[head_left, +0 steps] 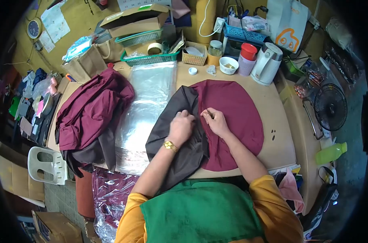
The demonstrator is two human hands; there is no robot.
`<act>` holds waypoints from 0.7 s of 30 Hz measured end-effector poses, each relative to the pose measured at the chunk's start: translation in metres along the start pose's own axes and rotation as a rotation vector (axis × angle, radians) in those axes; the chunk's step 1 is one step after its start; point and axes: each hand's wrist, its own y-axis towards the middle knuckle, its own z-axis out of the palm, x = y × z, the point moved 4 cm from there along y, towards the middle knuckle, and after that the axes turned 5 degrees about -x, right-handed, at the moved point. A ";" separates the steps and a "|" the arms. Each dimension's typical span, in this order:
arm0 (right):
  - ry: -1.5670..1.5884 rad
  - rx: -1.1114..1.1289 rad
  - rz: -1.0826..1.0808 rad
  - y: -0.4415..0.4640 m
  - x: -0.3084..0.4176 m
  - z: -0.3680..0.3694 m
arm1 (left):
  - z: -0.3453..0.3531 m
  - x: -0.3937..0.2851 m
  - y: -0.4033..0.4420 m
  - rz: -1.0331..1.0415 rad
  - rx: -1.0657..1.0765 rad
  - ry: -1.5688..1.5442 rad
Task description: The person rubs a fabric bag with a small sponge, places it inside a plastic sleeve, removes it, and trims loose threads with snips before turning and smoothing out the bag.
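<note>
One head-worn wide-angle view, rounded and dark at its edges, looks forward and steeply down over the wearer's green garment (200, 212), with the left hand (180, 128) and right hand (217, 123) close, near centre; table (280, 111) beyond, far wall (79, 27).

Hands (181, 130) (217, 123): two
Maroon-and-black cloths (232, 107) (94, 106) on worktop (278, 150): two
Electric kettle (265, 67): one
Bowl (229, 71): one
Fan (330, 107): one
Green bottle (330, 154): one
Wall clock (34, 29): one
Chair (46, 165): one

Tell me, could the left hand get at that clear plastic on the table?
Probably yes: the left hand is close by, and nothing tall stands between it and the clear plastic. It would likely just have to leave the dark fabric.
</note>
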 end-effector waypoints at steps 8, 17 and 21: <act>-0.271 0.380 -0.029 -0.019 0.015 -0.033 | -0.081 0.140 -0.078 -0.739 -0.727 -1.526; 0.432 0.509 -0.225 0.008 0.140 0.065 | -0.107 0.025 -0.091 -0.611 -0.412 -1.400; 0.215 0.683 -0.123 -0.007 0.158 0.083 | -0.111 0.017 -0.098 -0.594 -0.457 -1.473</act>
